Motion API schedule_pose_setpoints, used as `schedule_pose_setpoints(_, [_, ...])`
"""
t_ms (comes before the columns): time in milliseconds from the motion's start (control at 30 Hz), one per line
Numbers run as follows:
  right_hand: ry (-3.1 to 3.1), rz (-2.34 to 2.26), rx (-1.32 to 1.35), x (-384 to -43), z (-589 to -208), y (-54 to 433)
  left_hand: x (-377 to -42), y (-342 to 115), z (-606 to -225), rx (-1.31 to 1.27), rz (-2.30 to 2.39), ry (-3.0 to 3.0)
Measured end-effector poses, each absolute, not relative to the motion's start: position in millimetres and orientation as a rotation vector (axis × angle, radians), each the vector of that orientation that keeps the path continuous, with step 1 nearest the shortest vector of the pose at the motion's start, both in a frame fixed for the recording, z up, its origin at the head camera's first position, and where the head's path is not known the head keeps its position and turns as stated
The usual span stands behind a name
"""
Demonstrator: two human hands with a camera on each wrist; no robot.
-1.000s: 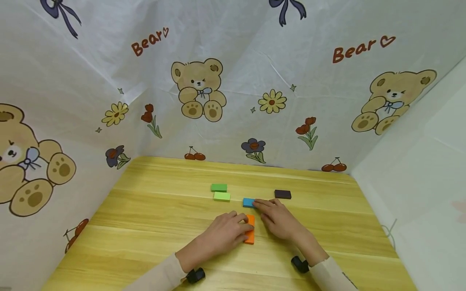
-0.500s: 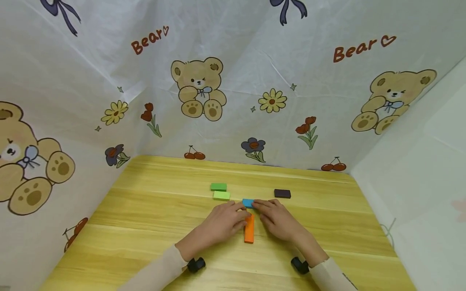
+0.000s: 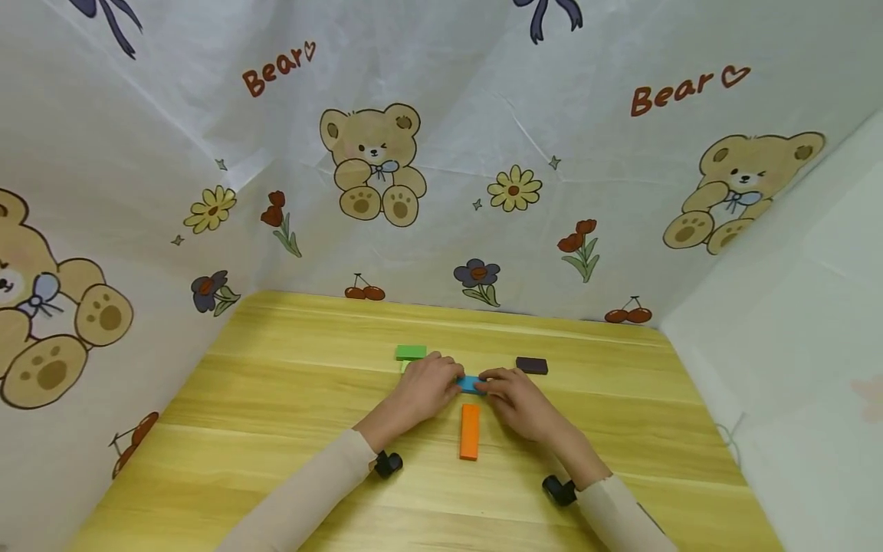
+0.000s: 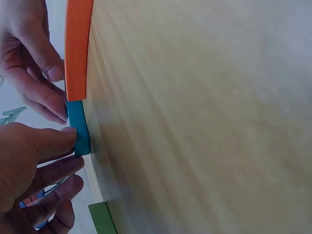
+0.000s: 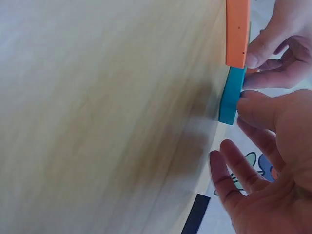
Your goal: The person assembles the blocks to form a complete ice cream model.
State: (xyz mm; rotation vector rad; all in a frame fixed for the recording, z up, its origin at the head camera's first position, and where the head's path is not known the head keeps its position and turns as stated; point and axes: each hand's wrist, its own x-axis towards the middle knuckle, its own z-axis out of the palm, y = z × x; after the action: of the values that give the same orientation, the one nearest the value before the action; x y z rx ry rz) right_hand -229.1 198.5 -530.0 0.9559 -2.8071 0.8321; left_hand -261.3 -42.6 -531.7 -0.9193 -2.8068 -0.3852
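A flat blue block (image 3: pixel 471 384) lies crosswise on the wooden table, between my two hands. My left hand (image 3: pixel 429 387) pinches its left end; in the left wrist view the thumb rests on the blue block's side (image 4: pixel 79 139) with the index finger at its end. At the other end my right hand (image 3: pixel 520 405) pinches it, thumb on the near side and index finger behind, other fingers spread. Just nearer to me, an orange block (image 3: pixel 469 432) lies lengthwise, touched by neither hand.
Behind my left hand are a green block (image 3: pixel 411 352) and a light green block (image 3: pixel 405 367), the latter mostly hidden. A black block (image 3: pixel 532 366) lies beyond my right hand. A bear-print cloth (image 3: pixel 428 253) hangs along the back edge of the wooden table (image 3: pixel 290 383).
My left hand has let go of the orange block and moved forward to the blue block's left end. The right hand stays at the blue block.
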Motion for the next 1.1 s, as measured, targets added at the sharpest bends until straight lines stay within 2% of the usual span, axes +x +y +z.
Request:
schedule_pose_setpoints(400, [-2.821,0.902,0.882,-234,-534,200,-257,-44,-529,-0.947,-0.452,-2.786])
schedule_pose_setpoints(1100, [-2.842,0.914,0.841,-214,-533,194,-245,-52,-531,-0.982,-0.46,-2.797])
